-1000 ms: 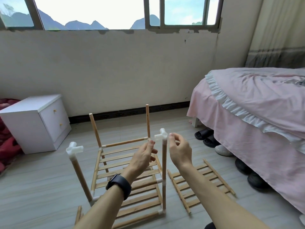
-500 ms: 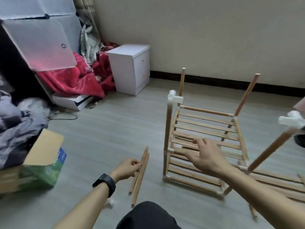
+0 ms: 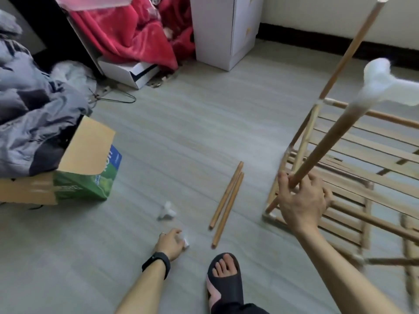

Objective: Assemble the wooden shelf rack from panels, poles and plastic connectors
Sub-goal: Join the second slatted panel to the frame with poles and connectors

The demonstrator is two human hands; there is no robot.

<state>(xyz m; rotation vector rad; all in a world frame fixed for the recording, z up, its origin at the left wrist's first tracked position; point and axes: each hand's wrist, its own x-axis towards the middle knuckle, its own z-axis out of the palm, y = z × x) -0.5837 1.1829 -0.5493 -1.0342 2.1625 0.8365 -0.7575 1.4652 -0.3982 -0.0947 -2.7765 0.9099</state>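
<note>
A grey plank floor (image 3: pixel 181 132) is seen from above, with both bare hands reaching out. The left hand (image 3: pixel 171 242), with a black wristband (image 3: pixel 156 264) on its wrist, is lowered to the floor near the bottom centre, and its fingers are curled round a small white connector (image 3: pixel 186 240). A loose connector (image 3: pixel 167 211) is found on the floor just beyond that hand. Two loose poles (image 3: pixel 226 200) are laid side by side to the right of it, touching along their length.

The right hand (image 3: pixel 303 205) is raised at the right, with thumb and fingers wrapped round the lower end of a slanted pole (image 3: pixel 328 146). That pole is capped by a top connector (image 3: pixel 381 85) (blurred, close to the camera). Behind the hand, the half-built rack (image 3: pixel 353 155) of wooden slat panels is stood on the floor, filling the right side, with one bare pole rising to the upper right corner.

A foot in a black slipper (image 3: pixel 224 275) is planted between the two arms. At the left, an open cardboard box (image 3: pixel 86 177) is set beside a heap of grey clothes (image 3: pixel 29 109). A red blanket (image 3: pixel 127 30) and a white cabinet (image 3: pixel 224 30) are seen at the top.
</note>
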